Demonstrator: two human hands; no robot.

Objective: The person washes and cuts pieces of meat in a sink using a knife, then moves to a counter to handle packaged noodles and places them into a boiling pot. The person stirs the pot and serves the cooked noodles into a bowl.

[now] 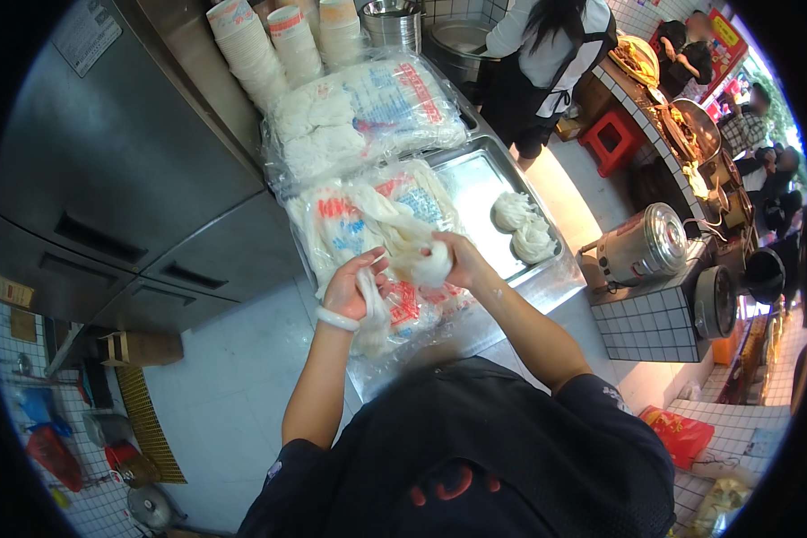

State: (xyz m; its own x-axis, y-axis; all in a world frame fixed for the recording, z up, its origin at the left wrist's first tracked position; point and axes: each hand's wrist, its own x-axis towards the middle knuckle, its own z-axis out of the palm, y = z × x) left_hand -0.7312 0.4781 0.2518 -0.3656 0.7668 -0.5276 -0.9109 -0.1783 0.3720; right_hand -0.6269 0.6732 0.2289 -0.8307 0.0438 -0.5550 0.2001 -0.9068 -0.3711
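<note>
My right hand (458, 261) grips a bunched hank of white rice noodles (425, 263). More noodles run from the bunch back over the printed plastic noodle bag (417, 202). Strands (374, 302) hang across my left hand (355, 288), between thumb and fingers, down toward the bag. A white bangle (337, 319) circles my left wrist. Right of my hands, two coiled noodle nests (524, 227) lie touching each other in a shallow stainless steel tray (469, 176). Farther back, a larger clear bag (376, 111) holds more white noodles.
Stacked paper cups (245, 50) and steel bowls (391, 25) stand behind the bags. A steel refrigerator (121, 155) borders the left. A co-worker (558, 60) stands at a large pot (457, 37). To the right are a red stool (610, 142), a metal insulated barrel (635, 245) and a tiled counter (652, 329).
</note>
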